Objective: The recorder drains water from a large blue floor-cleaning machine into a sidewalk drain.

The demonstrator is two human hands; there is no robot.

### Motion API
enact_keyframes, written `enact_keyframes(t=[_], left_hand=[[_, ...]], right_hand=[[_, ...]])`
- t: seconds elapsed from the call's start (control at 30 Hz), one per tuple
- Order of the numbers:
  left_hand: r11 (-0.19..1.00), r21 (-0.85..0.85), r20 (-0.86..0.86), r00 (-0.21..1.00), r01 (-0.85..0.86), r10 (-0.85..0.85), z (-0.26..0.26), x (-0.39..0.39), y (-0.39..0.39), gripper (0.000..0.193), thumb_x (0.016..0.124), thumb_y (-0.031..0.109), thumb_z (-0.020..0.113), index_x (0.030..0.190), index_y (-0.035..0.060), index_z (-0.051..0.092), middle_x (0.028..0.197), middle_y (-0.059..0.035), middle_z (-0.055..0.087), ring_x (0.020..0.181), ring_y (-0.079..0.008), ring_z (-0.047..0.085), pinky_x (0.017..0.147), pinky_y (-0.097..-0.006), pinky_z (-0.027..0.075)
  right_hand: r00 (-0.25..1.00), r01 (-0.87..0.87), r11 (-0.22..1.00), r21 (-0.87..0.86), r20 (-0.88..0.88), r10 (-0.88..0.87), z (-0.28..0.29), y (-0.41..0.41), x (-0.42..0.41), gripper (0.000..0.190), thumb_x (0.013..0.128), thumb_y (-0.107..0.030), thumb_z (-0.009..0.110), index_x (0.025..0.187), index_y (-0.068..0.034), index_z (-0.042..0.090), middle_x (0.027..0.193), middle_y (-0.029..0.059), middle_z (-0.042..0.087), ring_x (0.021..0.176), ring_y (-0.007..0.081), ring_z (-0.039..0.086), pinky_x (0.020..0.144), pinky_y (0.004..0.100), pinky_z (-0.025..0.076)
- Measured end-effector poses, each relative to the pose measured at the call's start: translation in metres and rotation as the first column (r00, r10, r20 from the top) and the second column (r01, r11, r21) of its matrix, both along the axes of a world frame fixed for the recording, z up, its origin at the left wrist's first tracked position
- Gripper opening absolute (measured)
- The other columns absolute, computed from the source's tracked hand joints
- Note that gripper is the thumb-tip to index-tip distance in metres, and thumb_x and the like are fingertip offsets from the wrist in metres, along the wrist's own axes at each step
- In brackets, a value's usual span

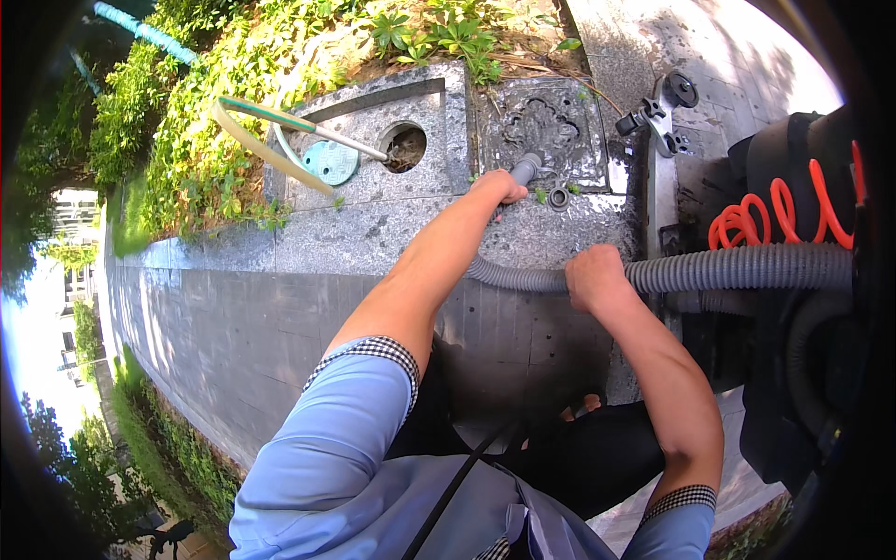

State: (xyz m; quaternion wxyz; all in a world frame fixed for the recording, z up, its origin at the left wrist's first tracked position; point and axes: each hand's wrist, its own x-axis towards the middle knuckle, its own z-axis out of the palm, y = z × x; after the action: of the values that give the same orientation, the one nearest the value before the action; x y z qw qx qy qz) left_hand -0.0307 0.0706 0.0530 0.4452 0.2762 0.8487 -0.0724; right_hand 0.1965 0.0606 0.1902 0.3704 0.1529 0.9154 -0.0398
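Note:
A grey corrugated hose [518, 273] runs across the stone paving in front of me. Near its free end, my left hand [500, 187] grips the smooth grey end fitting [525, 166]. The fitting's mouth points at a wet, dark square drain cover [560, 168]. Beside it is a round grey cap [558, 198], which looks attached by a strap. Further right along the hose, my right hand [595, 275] is closed around the ribbed section. Its thicker part continues right to a dark machine [777, 157]. My left forearm hides part of the hose.
Left of the cover, a pale hose [350, 143] enters a round hole [406, 148] in a recessed stone slab. A green round lid [332, 164] lies beside it. The machine carries an orange coiled hose [780, 203] and a bracket with wheels [661, 115]. Shrubs [210, 119] border the slab.

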Motion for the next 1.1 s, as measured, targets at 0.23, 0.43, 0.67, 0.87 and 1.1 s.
enact_keyframes(t=[0.23, 0.43, 0.67, 0.87, 1.1], left_hand=[[0.998, 0.017, -0.016, 0.998, 0.066, -0.066, -0.007, -0.006, -0.002, 0.038, 0.076, 0.025, 0.057, 0.105, 0.0008, 0.064, 0.09, -0.0124, 0.069, 0.063, -0.0236, 0.069, 0.059, -0.0363, 0.055], [0.998, 0.021, -0.009, 0.999, 0.052, -0.052, -0.004, -0.001, 0.0, 0.04, 0.077, 0.026, 0.057, 0.105, -0.0015, 0.064, 0.093, -0.0137, 0.069, 0.065, -0.0242, 0.069, 0.061, -0.0373, 0.056], [0.999, -0.021, 0.034, 0.999, 0.024, -0.024, 0.003, -0.003, -0.001, 0.061, 0.078, 0.046, 0.061, 0.113, -0.0038, 0.061, 0.106, -0.0171, 0.066, 0.08, -0.0278, 0.069, 0.075, -0.0363, 0.054], [0.997, 0.002, 0.034, 0.997, -0.073, 0.073, 0.014, 0.006, 0.001, 0.039, 0.076, 0.025, 0.061, 0.106, -0.0004, 0.062, 0.098, -0.0126, 0.067, 0.065, -0.0244, 0.068, 0.057, -0.0352, 0.055], [1.0, 0.002, 0.005, 1.0, 0.008, -0.008, 0.011, 0.0, -0.002, 0.039, 0.078, 0.027, 0.059, 0.107, 0.0013, 0.063, 0.097, -0.0117, 0.067, 0.065, -0.0212, 0.068, 0.058, -0.0336, 0.055]], right_hand=[[1.0, -0.015, 1.0, 0.004, 0.01, 0.015, 0.002, -0.001, -0.003, 0.02, 0.076, -0.021, 0.064, 0.094, -0.017, 0.072, 0.094, 0.002, 0.071, 0.091, 0.019, 0.067, 0.074, 0.0312, 0.05], [1.0, -0.012, 1.0, 0.006, 0.007, 0.012, 0.001, 0.001, 0.0, 0.02, 0.076, -0.021, 0.064, 0.093, -0.017, 0.072, 0.093, 0.0019, 0.071, 0.09, 0.0192, 0.067, 0.074, 0.0314, 0.05], [1.0, -0.011, 1.0, 0.014, -0.013, 0.012, -0.003, 0.0, 0.001, 0.019, 0.076, -0.021, 0.063, 0.092, -0.017, 0.072, 0.091, 0.002, 0.071, 0.089, 0.0194, 0.068, 0.074, 0.0317, 0.05], [0.998, -0.02, 1.0, 0.021, -0.055, 0.021, -0.005, 0.002, 0.004, 0.018, 0.072, -0.022, 0.062, 0.085, -0.016, 0.073, 0.086, 0.0049, 0.071, 0.083, 0.0208, 0.068, 0.072, 0.0334, 0.051], [1.0, -0.009, 1.0, 0.002, -0.003, 0.009, -0.002, 0.001, -0.002, 0.019, 0.075, -0.021, 0.064, 0.092, -0.017, 0.073, 0.092, 0.0027, 0.071, 0.089, 0.0201, 0.068, 0.074, 0.0313, 0.05]])
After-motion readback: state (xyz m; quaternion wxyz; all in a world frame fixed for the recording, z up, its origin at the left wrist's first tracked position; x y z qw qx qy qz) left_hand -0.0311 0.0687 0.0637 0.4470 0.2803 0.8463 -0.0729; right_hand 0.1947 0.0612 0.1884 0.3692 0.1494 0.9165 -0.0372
